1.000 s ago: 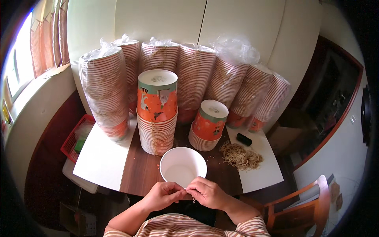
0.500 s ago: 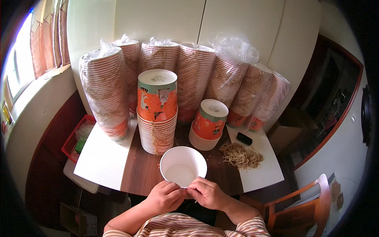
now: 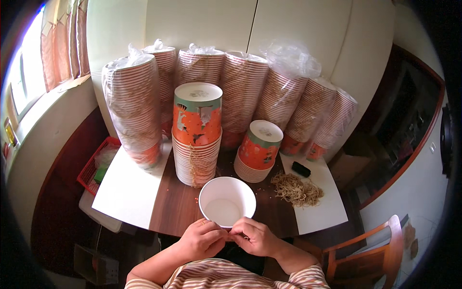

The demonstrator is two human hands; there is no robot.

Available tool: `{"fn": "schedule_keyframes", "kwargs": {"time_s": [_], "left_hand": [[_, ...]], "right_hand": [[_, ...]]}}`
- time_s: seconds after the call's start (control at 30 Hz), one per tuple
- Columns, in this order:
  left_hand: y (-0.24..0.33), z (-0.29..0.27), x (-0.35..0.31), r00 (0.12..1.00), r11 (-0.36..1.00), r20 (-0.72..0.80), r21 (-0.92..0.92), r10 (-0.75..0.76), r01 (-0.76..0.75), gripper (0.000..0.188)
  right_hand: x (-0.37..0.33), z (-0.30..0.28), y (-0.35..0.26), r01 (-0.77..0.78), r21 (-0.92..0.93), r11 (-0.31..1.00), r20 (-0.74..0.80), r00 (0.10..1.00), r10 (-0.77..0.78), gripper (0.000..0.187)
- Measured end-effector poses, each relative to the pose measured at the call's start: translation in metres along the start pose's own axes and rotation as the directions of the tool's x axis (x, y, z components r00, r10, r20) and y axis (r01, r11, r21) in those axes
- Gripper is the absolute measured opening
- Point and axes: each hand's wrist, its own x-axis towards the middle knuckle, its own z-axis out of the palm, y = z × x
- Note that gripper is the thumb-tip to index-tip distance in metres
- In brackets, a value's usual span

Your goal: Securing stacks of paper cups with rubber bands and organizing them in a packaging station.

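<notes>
A white paper bucket (image 3: pixel 244 200) stands with its mouth up at the near edge of the dark wood table. My left hand (image 3: pixel 206 238) and my right hand (image 3: pixel 255 236) meet at its near rim. The fingertips of both are pinched together there; what lies between them is too small and hidden to make out. Just behind the bucket stands an upside-down stack of orange and green paper buckets (image 3: pixel 197 156) with twine (image 3: pixel 194 166) on its front. A shorter upside-down stack (image 3: pixel 260 151) is to its right.
Several tall stacks of buckets in clear plastic bags (image 3: pixel 131 106) line the back. On the right lie a tangled heap of twine (image 3: pixel 297 190) and a small black object (image 3: pixel 301 169). A red basket (image 3: pixel 91 166) is at the left, a wooden chair (image 3: pixel 365 260) at the right.
The whole view has shifted slightly, so the stacks and table sit a little further right. My hands stay pinched at the bucket's near rim, with only small finger movement.
</notes>
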Motion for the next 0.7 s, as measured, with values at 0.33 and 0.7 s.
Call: {"fn": "schedule_keyframes", "kwargs": {"time_s": [0.33,0.7], "left_hand": [[0.003,0.000,-0.001,0.991,0.963,0.034,-0.236,-0.128,0.132,0.016],[0.004,-0.003,-0.005,0.991,0.958,0.012,-0.251,-0.137,0.135,0.018]], "right_hand": [[-0.001,-0.028,-0.106,0.727,0.546,0.416,-0.710,0.666,-0.231,0.016],[0.017,-0.063,-0.103,0.528,0.787,0.319,-0.235,0.735,-0.636,0.029]]}}
